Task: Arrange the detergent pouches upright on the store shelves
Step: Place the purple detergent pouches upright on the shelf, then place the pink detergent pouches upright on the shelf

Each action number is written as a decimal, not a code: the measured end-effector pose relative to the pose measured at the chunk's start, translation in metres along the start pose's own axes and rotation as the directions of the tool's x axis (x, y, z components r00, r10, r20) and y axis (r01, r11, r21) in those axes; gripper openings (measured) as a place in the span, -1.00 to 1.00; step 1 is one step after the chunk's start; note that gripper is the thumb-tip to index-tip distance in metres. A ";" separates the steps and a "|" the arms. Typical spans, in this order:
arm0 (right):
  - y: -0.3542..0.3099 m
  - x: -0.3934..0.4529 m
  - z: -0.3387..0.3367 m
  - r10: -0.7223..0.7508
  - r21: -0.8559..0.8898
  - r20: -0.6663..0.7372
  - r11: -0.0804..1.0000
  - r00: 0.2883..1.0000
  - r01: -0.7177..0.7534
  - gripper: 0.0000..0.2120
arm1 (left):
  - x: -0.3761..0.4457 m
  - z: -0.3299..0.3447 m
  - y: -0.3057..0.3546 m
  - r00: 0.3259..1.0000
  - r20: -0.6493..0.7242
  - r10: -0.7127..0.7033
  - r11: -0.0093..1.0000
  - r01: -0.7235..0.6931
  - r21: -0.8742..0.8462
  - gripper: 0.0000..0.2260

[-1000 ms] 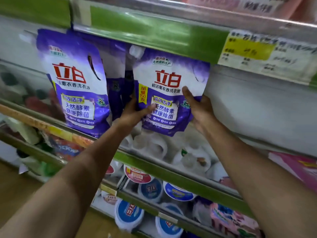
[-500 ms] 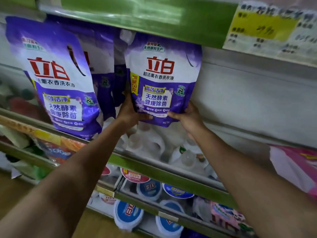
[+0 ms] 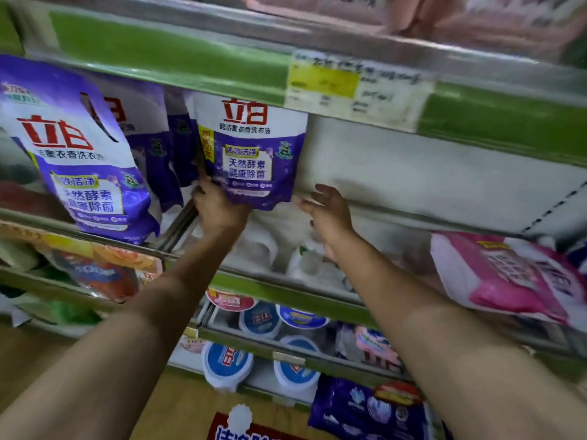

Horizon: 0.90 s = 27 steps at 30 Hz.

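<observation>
We are seating the purple detergent pouch [image 3: 252, 154] upright on the shelf [image 3: 413, 192], and it serves as our landmark for everything here. It stands with its label facing us, its top tucked just under the green shelf edge [image 3: 165, 55] above it. Our left hand [image 3: 219, 208] is at its lower left corner, fingers curled round the bottom edge and gripping it from below. Our right hand [image 3: 327, 211] is just right of the pouch's lower right corner, fingers spread and relaxed, holding nothing; whether a fingertip brushes the corner we cannot tell. To do this step well, we judge that the base should sit flat and well back on the shelf before the left hand lets go, because a soft pouch of liquid tends to slump forward. The free right hand is placed to steady the right side or press the base flat. To the left of the pouch, a second purple pouch [image 3: 79, 154] leans out over the shelf front, with more purple packs [image 3: 152, 147] between the two; it likely needs straightening next. Below and to the right of the pouch lies a pink pack [image 3: 508, 274], and beneath it white bottles [image 3: 286, 249] sit on the next shelf down. We should release slowly and watch for tipping.
</observation>
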State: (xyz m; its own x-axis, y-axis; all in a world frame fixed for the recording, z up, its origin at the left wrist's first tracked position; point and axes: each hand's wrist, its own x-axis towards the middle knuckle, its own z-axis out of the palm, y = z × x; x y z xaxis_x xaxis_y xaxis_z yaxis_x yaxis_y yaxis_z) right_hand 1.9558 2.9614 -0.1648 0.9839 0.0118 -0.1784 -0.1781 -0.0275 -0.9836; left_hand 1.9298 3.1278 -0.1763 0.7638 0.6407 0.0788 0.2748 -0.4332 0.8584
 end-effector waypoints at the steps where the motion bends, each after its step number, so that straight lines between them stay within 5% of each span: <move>1: -0.002 -0.009 -0.013 0.019 0.013 -0.026 1.000 0.999 -0.019 -0.50 | -0.018 0.003 0.010 1.000 0.016 0.003 1.000 -0.003 0.007 -0.20; 7: -0.020 -0.075 -0.110 0.088 0.254 -0.203 0.966 0.975 -0.034 -0.75 | -0.127 0.041 0.072 0.951 0.296 0.084 0.976 -0.018 -0.218 -0.60; 11: -0.027 -0.116 -0.192 0.118 0.363 -0.290 0.932 0.950 -0.005 -0.84 | -0.189 0.077 0.103 0.872 0.483 0.085 0.962 0.054 -0.267 -0.68; 22: -0.005 -0.139 -0.326 0.500 0.629 -0.447 0.765 0.742 -0.137 -0.67 | -0.249 0.161 0.159 0.831 0.547 0.106 0.985 -0.014 -0.170 -0.61; 27: 0.005 -0.111 -0.335 0.522 0.660 -0.415 0.736 0.745 -0.148 -0.93 | -0.223 0.205 0.181 0.825 0.552 0.119 0.991 -0.060 -0.123 -0.59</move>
State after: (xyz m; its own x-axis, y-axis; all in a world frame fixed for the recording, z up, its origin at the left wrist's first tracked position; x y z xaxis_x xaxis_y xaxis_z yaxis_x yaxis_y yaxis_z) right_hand 1.8514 2.6248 -0.1415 0.6472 -0.4205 -0.6359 -0.2874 0.6380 -0.7144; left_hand 1.9288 2.7764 -0.1428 0.9854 0.1271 -0.1130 0.1544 -0.3894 0.9080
